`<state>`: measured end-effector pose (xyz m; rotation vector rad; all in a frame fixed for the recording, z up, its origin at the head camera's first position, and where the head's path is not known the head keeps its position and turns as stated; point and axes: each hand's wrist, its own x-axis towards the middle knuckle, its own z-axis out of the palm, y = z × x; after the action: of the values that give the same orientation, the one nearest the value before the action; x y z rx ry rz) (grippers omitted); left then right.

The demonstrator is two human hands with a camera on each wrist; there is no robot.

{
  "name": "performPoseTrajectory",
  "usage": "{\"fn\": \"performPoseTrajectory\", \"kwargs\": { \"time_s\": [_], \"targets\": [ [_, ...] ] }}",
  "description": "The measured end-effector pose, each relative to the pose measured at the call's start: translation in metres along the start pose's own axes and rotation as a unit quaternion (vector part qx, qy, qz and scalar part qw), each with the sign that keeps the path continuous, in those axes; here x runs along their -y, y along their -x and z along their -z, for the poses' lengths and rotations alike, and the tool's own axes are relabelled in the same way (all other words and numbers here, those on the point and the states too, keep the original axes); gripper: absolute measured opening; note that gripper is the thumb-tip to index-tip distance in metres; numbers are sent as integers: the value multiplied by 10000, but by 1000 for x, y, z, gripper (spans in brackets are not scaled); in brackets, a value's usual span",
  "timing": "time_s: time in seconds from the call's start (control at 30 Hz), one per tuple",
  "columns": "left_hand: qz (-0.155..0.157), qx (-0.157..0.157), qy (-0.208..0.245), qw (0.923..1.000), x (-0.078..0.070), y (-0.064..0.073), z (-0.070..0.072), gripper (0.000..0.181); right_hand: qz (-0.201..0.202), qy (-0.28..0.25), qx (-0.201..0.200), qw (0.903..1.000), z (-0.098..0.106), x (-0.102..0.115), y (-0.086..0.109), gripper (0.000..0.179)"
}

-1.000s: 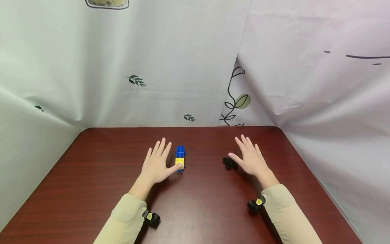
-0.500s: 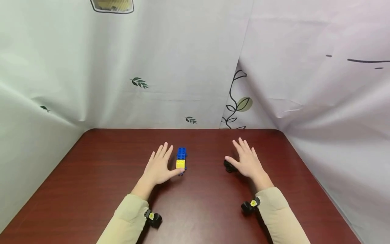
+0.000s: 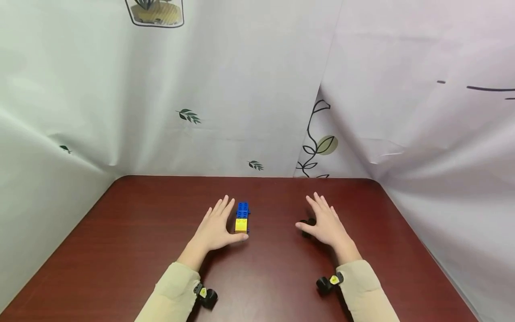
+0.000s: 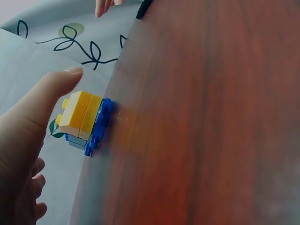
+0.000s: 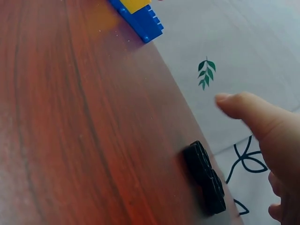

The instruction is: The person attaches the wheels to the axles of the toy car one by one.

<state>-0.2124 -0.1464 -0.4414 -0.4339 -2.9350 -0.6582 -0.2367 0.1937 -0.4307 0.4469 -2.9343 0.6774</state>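
Observation:
A toy car base of blue and yellow building bricks [image 3: 242, 217] stands on the table, its yellow brick at the near end. Just left of it is my left hand [image 3: 213, 230], fingers spread, the thumb reaching across near the yellow end. In the left wrist view the yellow brick [image 4: 80, 112] shows close to that thumb, with nothing gripped. My right hand [image 3: 327, 226] hovers with extended fingers over a small group of black wheels [image 3: 305, 233], partly hiding them. The right wrist view shows the round black wheels [image 5: 206, 176] lying below the thumb.
The dark red wooden table [image 3: 273, 277] has its far edge against a white printed cloth [image 3: 241, 80], which also hangs along both sides. A small black wrist camera sits on each beige sleeve [image 3: 170, 290].
My right hand has shifted left and covers more of the black wheels. The left thumb has slid from over the yellow brick to its near end. The head view has tilted slightly up.

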Motion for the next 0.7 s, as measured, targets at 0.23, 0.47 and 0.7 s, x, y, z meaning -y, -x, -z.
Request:
{"fn": "performPoseTrajectory", "kwargs": {
  "time_s": [0.23,0.47,0.7],
  "targets": [
    [-31,121,237,9996,-3,-6,-4,118,86,-139,71,9998,-2,-6,3,97],
    [39,342,419,9985,-2,-10,-2,122,63,-396,261,9989,-3,-4,4,94],
    [99,549,947,9939,-2,-12,-1,120,7,-622,357,9974,-7,-6,8,90]
  ]
}}
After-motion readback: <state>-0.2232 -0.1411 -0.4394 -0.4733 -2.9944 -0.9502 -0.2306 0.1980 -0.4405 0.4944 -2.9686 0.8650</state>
